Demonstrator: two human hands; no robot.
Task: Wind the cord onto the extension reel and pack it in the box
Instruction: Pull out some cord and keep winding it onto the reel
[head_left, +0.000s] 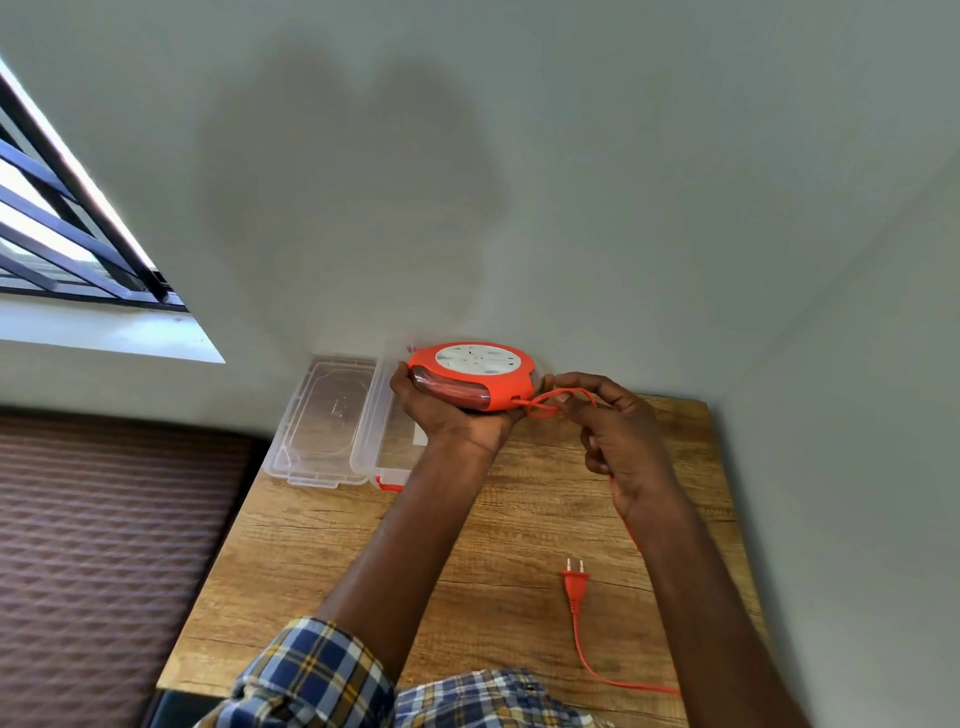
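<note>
Cupping reel (470, 376) underneath, left hand (447, 410); right hand (613, 431) pinching cord (545, 402) (looped).

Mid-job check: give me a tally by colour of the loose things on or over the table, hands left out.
Orange: 3 - extension reel, cord, plug
Clear plastic: 2 - box, lid
Total: 5
</note>
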